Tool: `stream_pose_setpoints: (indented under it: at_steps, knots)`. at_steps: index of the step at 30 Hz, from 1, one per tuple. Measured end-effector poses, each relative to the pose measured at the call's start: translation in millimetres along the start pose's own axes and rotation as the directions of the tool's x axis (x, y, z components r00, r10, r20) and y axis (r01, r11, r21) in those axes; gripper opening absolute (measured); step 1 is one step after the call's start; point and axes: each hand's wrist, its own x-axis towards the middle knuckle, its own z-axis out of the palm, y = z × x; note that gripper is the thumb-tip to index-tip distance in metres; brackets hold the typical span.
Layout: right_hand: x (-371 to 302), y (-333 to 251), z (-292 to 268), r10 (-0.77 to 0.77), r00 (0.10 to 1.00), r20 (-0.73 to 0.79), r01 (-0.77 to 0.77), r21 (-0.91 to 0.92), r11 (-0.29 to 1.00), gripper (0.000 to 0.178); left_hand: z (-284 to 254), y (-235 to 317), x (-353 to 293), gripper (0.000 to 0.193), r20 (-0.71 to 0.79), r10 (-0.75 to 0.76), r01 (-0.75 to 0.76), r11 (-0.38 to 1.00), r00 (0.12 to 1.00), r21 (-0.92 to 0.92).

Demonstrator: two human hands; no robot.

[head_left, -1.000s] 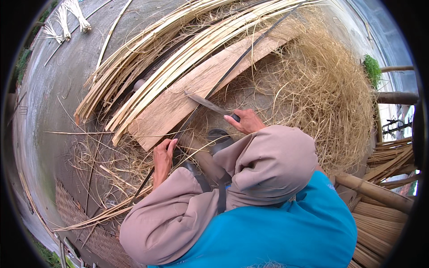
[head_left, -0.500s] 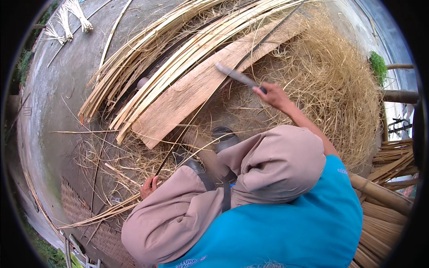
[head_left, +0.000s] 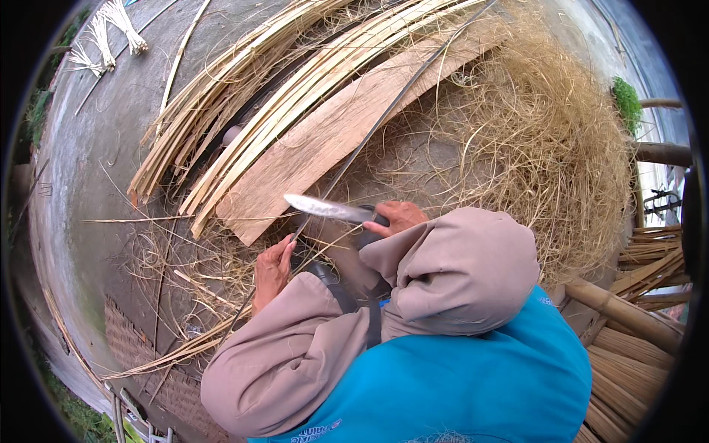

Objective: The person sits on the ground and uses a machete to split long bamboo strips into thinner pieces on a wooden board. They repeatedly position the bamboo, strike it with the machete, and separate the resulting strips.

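Observation:
My right hand (head_left: 399,217) is closed around the dark handle of a long knife (head_left: 325,209). The blade points left and lies over a long dark strip (head_left: 384,120), close to my left hand; I cannot tell whether it touches. My left hand (head_left: 273,269) pinches that strip beside my left knee. From there the strip runs up and away to the right, along the near edge of a broad wooden plank (head_left: 317,144), and its other end passes down beside my left leg. Part of my right hand's grip is hidden by the knee.
Pale split strips (head_left: 288,100) lie in bundles beyond the plank. A heap of thin curled shavings (head_left: 546,155) spreads at the right. Bamboo poles (head_left: 628,314) stand at the lower right, a woven mat (head_left: 166,384) at the lower left, and white bundles (head_left: 122,26) at the far left.
My right hand has drawn the knife from over the plank back towards my knees. My left hand has moved up and forward along the strip, out from beside the knee.

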Motion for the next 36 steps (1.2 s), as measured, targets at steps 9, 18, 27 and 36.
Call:
stream_pose_setpoints:
  at_steps: [9,18,27,36]
  knots:
    - [83,86,-89,0.350,0.913,-0.210,-0.353,0.027,0.935,0.059,5,-23,-7,0.029,-0.062,0.011,-0.022,0.983,0.998,-0.184]
    - [96,206,-209,0.692,0.571,-0.442,-0.666,0.244,0.705,0.059,-26,-131,-100,0.026,-0.172,-0.050,0.022,0.987,0.984,-0.160]
    - [60,8,-30,0.082,0.995,-0.055,-0.082,0.014,0.997,0.052,-31,-20,4,0.037,0.072,-0.101,0.114,0.974,0.992,-0.195]
    - [109,111,-141,0.483,0.826,-0.290,-0.511,-0.025,0.859,0.061,-18,-41,-24,0.036,0.089,-0.108,0.130,0.947,0.990,-0.295]
